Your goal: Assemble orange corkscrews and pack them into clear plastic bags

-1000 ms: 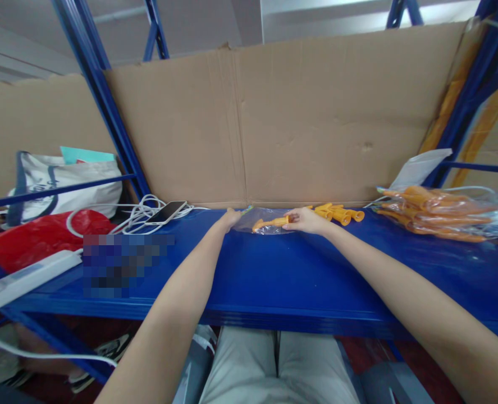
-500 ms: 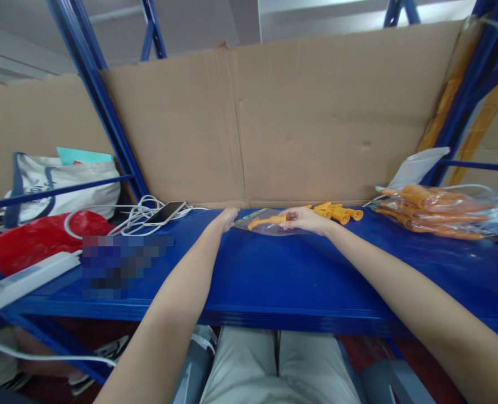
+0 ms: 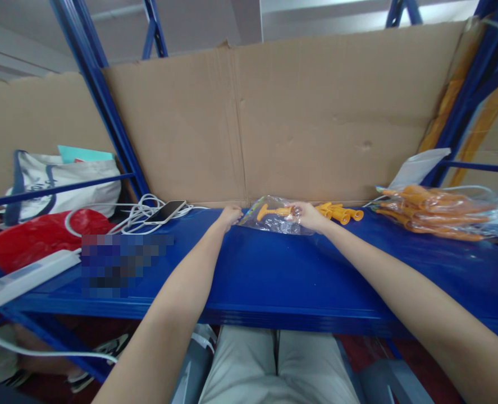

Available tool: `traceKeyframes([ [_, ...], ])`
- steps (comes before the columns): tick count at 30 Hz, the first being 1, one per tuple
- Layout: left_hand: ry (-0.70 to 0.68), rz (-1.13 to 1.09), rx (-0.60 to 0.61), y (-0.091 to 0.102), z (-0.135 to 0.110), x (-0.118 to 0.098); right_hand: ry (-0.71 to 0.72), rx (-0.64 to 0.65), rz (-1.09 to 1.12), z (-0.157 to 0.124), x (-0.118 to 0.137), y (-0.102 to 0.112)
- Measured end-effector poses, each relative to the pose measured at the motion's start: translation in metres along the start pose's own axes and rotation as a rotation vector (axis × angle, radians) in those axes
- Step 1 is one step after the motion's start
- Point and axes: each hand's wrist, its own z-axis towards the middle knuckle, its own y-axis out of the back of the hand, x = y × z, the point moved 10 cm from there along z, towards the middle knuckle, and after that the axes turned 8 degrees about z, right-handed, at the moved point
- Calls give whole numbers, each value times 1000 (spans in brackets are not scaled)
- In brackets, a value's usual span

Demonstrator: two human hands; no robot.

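A clear plastic bag lies at the back of the blue shelf with an orange plastic part inside it. My left hand is closed on the bag's left edge. My right hand is closed on the bag's right side, over the end of the orange part. Several loose orange parts lie just right of my right hand.
A pile of bagged orange parts sits at the right. A phone on white cables lies to the left, with a red bag and a white tote beyond. A cardboard sheet backs the shelf.
The bag has puffed up and lifted off the shelf between my hands. My right hand has shifted slightly right and back, with the orange part now further inside the bag.
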Motion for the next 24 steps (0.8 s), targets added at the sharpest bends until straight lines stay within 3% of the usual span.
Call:
traceKeyframes([
  [3,27,-26,22,-4,-4,1,-17,20,-10,-1,-3,-2],
  [8,27,-23,43,-6,-9,0,-60,135,81,-8,-6,-28],
  [11,18,-10,33,-6,-8,0,-35,137,69,-11,-3,-38],
  [18,-13,57,-63,5,1,1,20,147,-108,-12,5,-43],
  [24,0,91,-81,9,-2,1,-49,99,-200,-11,-4,-37],
])
